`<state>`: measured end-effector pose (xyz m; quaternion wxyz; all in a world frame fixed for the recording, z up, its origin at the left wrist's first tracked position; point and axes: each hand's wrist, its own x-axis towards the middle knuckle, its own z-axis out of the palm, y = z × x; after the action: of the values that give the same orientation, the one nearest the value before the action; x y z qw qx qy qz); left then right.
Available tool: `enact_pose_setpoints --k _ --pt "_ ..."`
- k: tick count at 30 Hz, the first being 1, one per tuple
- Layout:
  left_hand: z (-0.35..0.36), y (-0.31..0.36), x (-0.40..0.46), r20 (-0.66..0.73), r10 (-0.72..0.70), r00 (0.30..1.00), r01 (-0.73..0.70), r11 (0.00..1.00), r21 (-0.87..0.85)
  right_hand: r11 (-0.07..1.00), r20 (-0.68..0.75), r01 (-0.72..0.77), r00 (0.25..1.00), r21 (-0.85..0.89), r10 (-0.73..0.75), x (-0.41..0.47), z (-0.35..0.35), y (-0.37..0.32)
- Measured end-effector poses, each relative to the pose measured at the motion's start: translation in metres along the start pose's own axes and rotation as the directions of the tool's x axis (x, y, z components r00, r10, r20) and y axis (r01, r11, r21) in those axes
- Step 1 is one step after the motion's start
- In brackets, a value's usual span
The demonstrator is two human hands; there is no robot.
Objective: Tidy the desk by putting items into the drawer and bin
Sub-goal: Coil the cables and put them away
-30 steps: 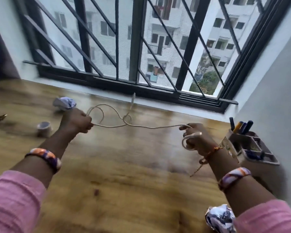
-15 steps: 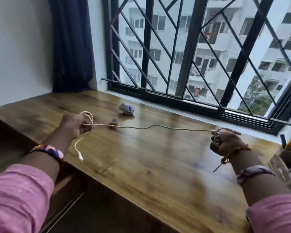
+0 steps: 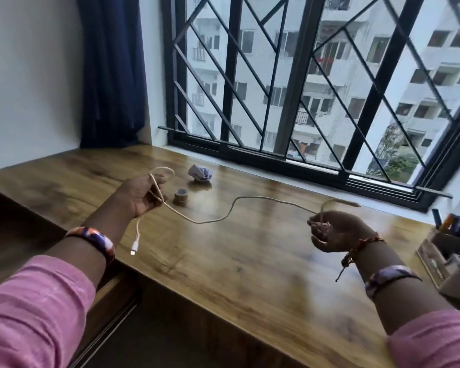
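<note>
A: What's the person holding?

B: A white charging cable [image 3: 231,209]. Both hands are on it, w/ the middle bit hanging in a loose wavy line above the wooden desk [image 3: 250,261].

A: What's the left hand doing?

B: The left hand [image 3: 138,193] is palm up, fingers curled round the cable. There's a small loop sticking up over the fingers. The plug end [image 3: 134,245] hangs down below that hand, near the desk's front edge.

A: And the right hand?

B: The right hand [image 3: 332,231] is palm up too, fingers curled in, pinching the cable. A bit of cable bends up over it & the other tip points to the window [image 3: 316,83].

A: Anything else on the desk?

B: Yep. A crumpled paper ball [image 3: 200,173] sits far back, near the window. A small tape roll [image 3: 181,195] stands just in front of it, close to the left hand but not touching. On the right edge there's a desk organizer [image 3: 446,258] w/ markers [image 3: 456,223] standing in it.

A: What's the person wearing?

B: Pink sleeves [image 3: 32,309] & a bright bangle on each wrist. The right wrist also has a thread band.

A: And on the left?

B: A dark blue curtain [image 3: 112,70] hangs in the corner by the white wall.
</note>
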<state>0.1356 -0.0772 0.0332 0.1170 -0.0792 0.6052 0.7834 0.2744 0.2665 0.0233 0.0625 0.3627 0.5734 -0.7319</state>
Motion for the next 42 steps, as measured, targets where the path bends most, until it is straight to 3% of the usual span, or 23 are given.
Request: enact_pose_setpoints --k 2,5,7,9,13,15,16,17,20,22,24,28,30,32,34,36,38,40,42 --pt "0.011 0.006 -0.001 0.078 0.016 0.997 -0.018 1.000 0.019 0.993 0.008 0.122 0.993 0.008 -0.122 -0.013 0.015 -0.005" --pt "0.024 0.019 -0.009 0.205 0.036 0.978 -0.055 0.994 0.090 0.917 0.020 0.332 0.942 -0.222 -0.336 -0.036 0.048 -0.013" --pt "0.028 0.028 -0.015 0.253 0.070 0.965 -0.116 0.978 0.171 0.811 0.003 0.476 0.863 -0.341 -0.505 -0.048 0.078 -0.016" --pt "0.033 0.037 -0.022 0.279 0.114 0.953 -0.168 0.970 0.177 0.694 0.060 0.627 0.755 -0.354 -0.653 -0.062 0.113 -0.017" --pt "0.042 0.056 -0.037 0.408 0.163 0.898 -0.253 0.951 0.177 0.492 0.424 0.785 0.619 -0.377 -0.661 -0.088 0.187 -0.013" --pt "0.037 0.067 -0.040 0.456 0.204 0.866 -0.324 0.924 0.201 0.325 0.431 0.830 0.523 -0.453 -0.735 -0.094 0.215 -0.010" --pt "0.030 0.074 -0.041 0.491 0.218 0.843 -0.356 0.912 0.206 0.307 0.372 0.838 0.489 -0.450 -0.789 -0.095 0.222 -0.012" --pt "0.021 0.081 -0.041 0.521 0.228 0.822 -0.378 0.903 0.202 0.363 0.302 0.840 0.496 -0.403 -0.814 -0.098 0.223 -0.014" --pt "-0.017 0.101 -0.032 0.468 0.293 0.833 -0.422 0.885 0.197 0.625 0.113 0.772 0.635 -0.111 -0.764 -0.112 0.205 -0.028" --pt "-0.047 0.112 -0.024 0.409 0.344 0.845 -0.453 0.867 0.209 0.674 0.015 0.737 0.674 0.043 -0.738 -0.119 0.192 -0.035" --pt "-0.069 0.119 -0.021 0.437 0.372 0.819 -0.503 0.831 0.237 0.673 -0.018 0.723 0.683 0.157 -0.730 -0.123 0.193 -0.037" --pt "-0.090 0.128 -0.029 0.502 0.430 0.750 -0.619 0.723 0.306 0.667 0.035 0.642 0.710 0.379 -0.703 -0.134 0.221 -0.049" --pt "-0.096 0.131 -0.036 0.516 0.462 0.721 -0.662 0.678 0.319 0.680 0.111 0.546 0.735 0.489 -0.669 -0.142 0.239 -0.057" --pt "-0.101 0.134 -0.039 0.496 0.544 0.677 -0.732 0.568 0.377 0.671 0.190 0.424 0.743 0.608 -0.642 -0.152 0.260 -0.061" --pt "-0.103 0.139 -0.045 0.458 0.638 0.619 -0.779 0.424 0.462 0.660 0.269 0.378 0.698 0.649 -0.664 -0.161 0.282 -0.063" --pt "-0.104 0.149 -0.056 0.421 0.721 0.550 -0.811 0.341 0.475 0.672 0.345 0.398 0.632 0.624 -0.694 -0.174 0.303 -0.065" --pt "-0.103 0.160 -0.078 0.440 0.721 0.534 -0.842 0.406 0.355 0.670 0.374 0.451 0.582 0.590 -0.722 -0.187 0.323 -0.068" --pt "-0.102 0.169 -0.110 0.579 0.583 0.569 -0.780 0.605 0.157 0.651 0.369 0.501 0.552 0.570 -0.748 -0.203 0.340 -0.068" --pt "-0.101 0.175 -0.135 0.700 0.468 0.540 -0.716 0.692 0.091 0.630 0.346 0.543 0.537 0.555 -0.769 -0.221 0.352 -0.067"
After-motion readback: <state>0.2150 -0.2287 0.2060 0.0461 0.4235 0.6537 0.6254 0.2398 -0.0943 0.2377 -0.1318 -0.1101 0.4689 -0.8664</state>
